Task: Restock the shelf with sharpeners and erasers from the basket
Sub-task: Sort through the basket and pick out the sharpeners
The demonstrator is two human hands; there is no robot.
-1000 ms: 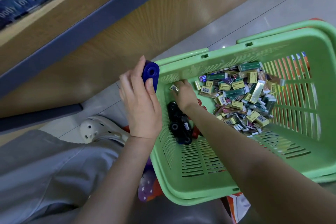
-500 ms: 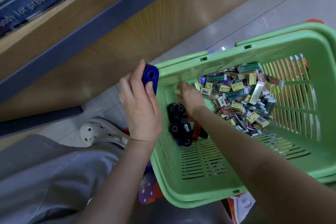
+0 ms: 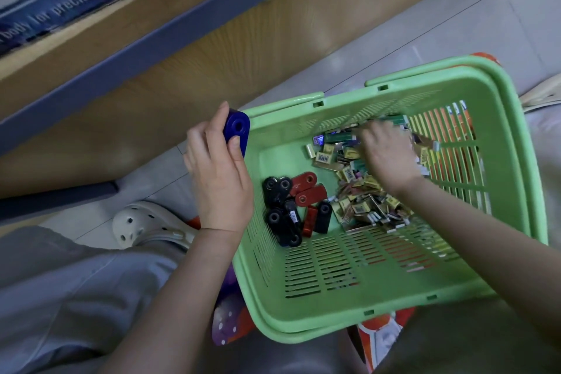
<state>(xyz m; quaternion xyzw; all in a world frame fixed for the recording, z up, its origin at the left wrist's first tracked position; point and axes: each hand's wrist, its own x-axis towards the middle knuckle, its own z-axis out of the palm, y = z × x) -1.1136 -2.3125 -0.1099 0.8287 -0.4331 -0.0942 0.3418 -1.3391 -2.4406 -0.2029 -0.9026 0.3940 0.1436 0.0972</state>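
Note:
A green plastic basket (image 3: 394,307) sits on the floor in front of me. Black and red sharpeners (image 3: 293,206) lie in a cluster at its left side. A heap of small boxed erasers (image 3: 358,191) fills its far right part. My left hand (image 3: 218,179) grips a blue sharpener (image 3: 237,130) just outside the basket's left rim. My right hand (image 3: 387,158) reaches into the eraser heap, blurred by motion, its fingers buried among the boxes; whether it holds any is hidden.
The wooden shelf base (image 3: 188,48) with a grey rail (image 3: 127,51) runs across the top left. My grey trouser leg (image 3: 60,291) and white clog (image 3: 145,225) are at lower left. Colourful packaging (image 3: 230,322) lies under the basket. Tiled floor (image 3: 455,24) lies beyond.
My right hand has moved from beside the sharpeners rightward into the eraser heap, uncovering the red sharpeners. The left hand keeps hold of the blue sharpener.

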